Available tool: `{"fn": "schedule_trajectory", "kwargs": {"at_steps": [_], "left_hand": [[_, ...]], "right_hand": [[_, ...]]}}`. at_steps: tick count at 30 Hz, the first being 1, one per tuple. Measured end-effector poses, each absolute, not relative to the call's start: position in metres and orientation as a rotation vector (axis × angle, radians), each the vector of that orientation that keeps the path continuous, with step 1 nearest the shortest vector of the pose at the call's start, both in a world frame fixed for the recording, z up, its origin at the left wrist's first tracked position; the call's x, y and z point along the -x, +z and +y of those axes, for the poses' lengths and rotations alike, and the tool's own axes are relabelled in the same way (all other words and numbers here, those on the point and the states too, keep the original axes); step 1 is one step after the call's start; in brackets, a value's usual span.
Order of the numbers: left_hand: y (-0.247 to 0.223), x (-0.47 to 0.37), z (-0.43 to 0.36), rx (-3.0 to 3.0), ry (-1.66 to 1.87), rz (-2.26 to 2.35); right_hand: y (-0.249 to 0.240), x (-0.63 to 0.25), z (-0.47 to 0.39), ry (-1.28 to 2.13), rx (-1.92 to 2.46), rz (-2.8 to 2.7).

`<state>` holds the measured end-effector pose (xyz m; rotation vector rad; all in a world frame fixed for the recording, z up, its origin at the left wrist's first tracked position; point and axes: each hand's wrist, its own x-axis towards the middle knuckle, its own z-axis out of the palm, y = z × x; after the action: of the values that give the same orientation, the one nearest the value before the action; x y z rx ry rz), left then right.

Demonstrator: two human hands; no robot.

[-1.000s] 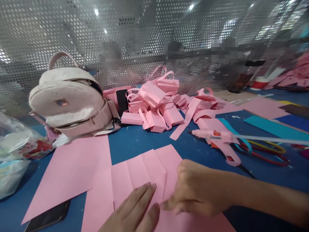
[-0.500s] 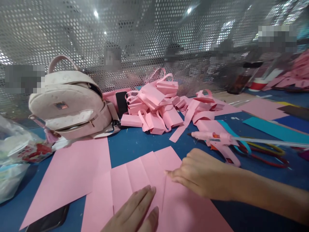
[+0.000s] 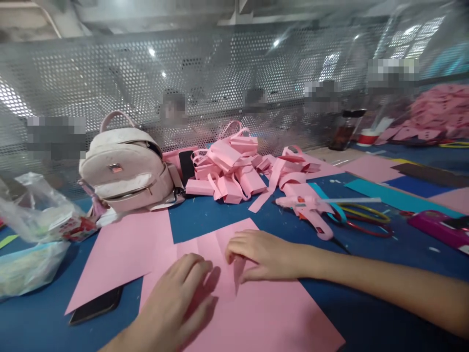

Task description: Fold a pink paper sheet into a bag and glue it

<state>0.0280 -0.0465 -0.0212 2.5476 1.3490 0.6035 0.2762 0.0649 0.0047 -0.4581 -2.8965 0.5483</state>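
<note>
A large pink paper sheet [image 3: 264,313] with several parallel creases lies in front of me. My right hand [image 3: 260,254] is at its crease area, fingers and thumb curled round a small raised fold of the paper. To the left, my left hand [image 3: 179,293] hovers over or rests lightly on the creased part, fingers bent and thumb apart, holding nothing. Whether its fingertips touch the paper I cannot tell. Another pink sheet [image 3: 124,254] lies to the left, overlapping a dark phone [image 3: 97,308].
A pale backpack [image 3: 124,168] stands at the back left, beside a plastic bag [image 3: 44,210]. Small pink paper bags [image 3: 230,166] are heaped against the perforated metal panel [image 3: 212,73]. A pink glue gun [image 3: 304,208], scissors [image 3: 366,217] and a purple tool [image 3: 439,227] lie on the right.
My right hand has moved left and now curls round a raised fold. My left hand has lifted from lying flat, shifted left and bent its fingers. The view has tilted up.
</note>
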Motion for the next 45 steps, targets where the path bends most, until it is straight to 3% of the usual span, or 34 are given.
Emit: {"fn": "schedule_trajectory", "kwargs": {"at_steps": [3, 16, 22, 29, 33, 39, 45], "left_hand": [[-0.011, -0.025, -0.054, -2.456, 0.507, 1.501], [-0.025, 0.022, -0.105, -2.266, 0.74, 1.651], [-0.016, 0.026, -0.101, -2.3, 0.698, 1.513], [-0.022, 0.025, -0.13, -2.759, 0.535, 1.582], [-0.031, 0.029, -0.142, -2.852, 0.477, 1.6], [-0.011, 0.034, -0.125, -2.665, 0.464, 1.593], [0.017, 0.027, -0.082, -2.531, 0.395, 1.428]], "right_hand": [[0.01, -0.277, 0.061, 0.512, 0.386, -2.969], [0.029, -0.274, 0.037, 0.57, 0.626, -3.057], [0.024, -0.277, 0.03, 0.681, 0.58, -3.055], [0.014, -0.3, 0.006, 0.135, 0.298, -3.046], [0.012, -0.307, -0.009, -0.002, 0.31, -3.076], [0.017, -0.298, 0.0, 0.713, 0.616, -2.913], [0.022, -0.282, 0.014, 0.66, 0.726, -2.899]]}}
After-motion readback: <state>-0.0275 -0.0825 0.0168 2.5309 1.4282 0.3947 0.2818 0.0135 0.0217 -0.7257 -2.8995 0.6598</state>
